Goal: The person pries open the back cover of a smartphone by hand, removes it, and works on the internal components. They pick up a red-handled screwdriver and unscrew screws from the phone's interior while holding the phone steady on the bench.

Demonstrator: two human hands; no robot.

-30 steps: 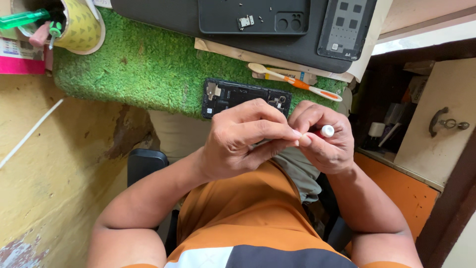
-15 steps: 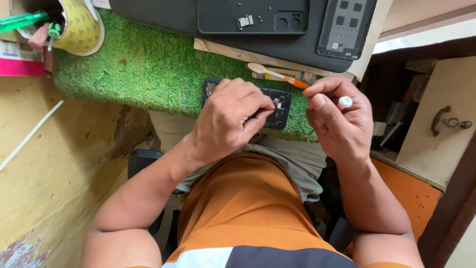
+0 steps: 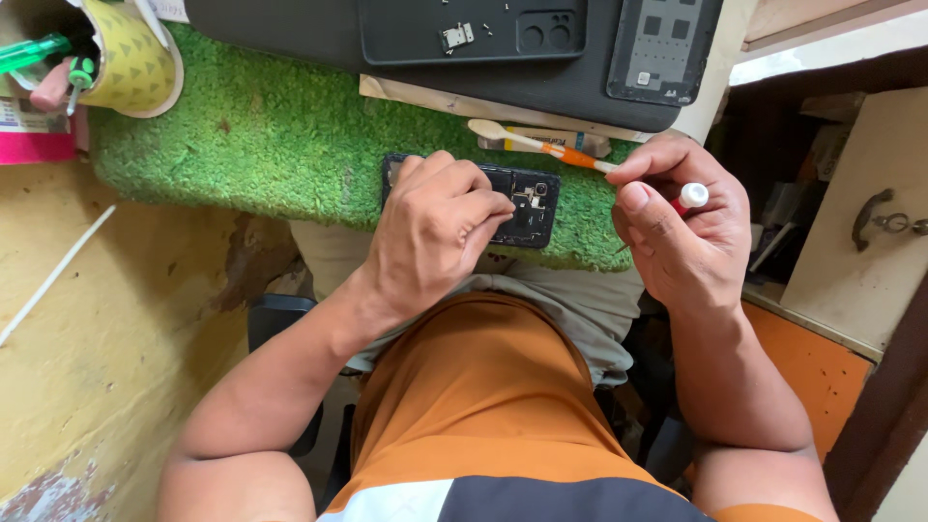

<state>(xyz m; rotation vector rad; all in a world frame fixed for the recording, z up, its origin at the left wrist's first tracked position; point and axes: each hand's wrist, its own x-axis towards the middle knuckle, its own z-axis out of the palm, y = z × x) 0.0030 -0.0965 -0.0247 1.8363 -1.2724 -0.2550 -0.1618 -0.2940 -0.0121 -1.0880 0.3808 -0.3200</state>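
Note:
My left hand (image 3: 435, 237) rests on an opened black phone (image 3: 527, 203) that lies on a green turf mat (image 3: 290, 135); its fingertips press on the phone's exposed inner parts. My right hand (image 3: 681, 227) is curled around a small tool with a white cap (image 3: 692, 195), held upright just right of the phone. Most of the tool is hidden in the fist.
A toothbrush with an orange neck (image 3: 541, 145) lies behind the phone. A black work mat (image 3: 580, 92) holds a dark back cover (image 3: 474, 29) with a small metal part and a grey phone frame (image 3: 662, 48). A yellow cup (image 3: 126, 58) of tools stands far left.
Both hands have moved from my lap up toward the mat. The left hand has come down onto the phone; the right hand has shifted right, still holding the white-capped tool.

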